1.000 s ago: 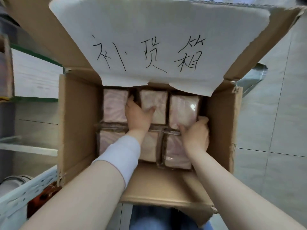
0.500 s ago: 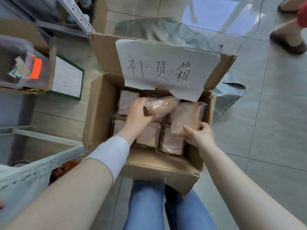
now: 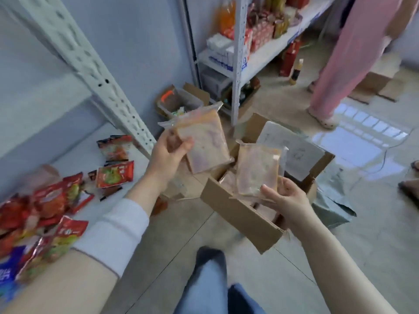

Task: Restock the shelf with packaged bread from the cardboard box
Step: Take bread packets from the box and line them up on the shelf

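In the head view, the left hand, with a white sleeve on its forearm, pinches a clear-wrapped bread packet by its left edge, thumb on the front and fingers behind, and holds it raised between the shelf and the cardboard box. The right hand grips a second bread packet at its lower edge, upright over the open box, where more wrapped bread shows inside. A white paper sheet on the box flap bears dark handwriting, too blurred to read. Red snack packets lie scattered on the white shelf board; their print and that of a blue pack at the lower left cannot be read. A person in pink trousers stands near a farther stocked rack.
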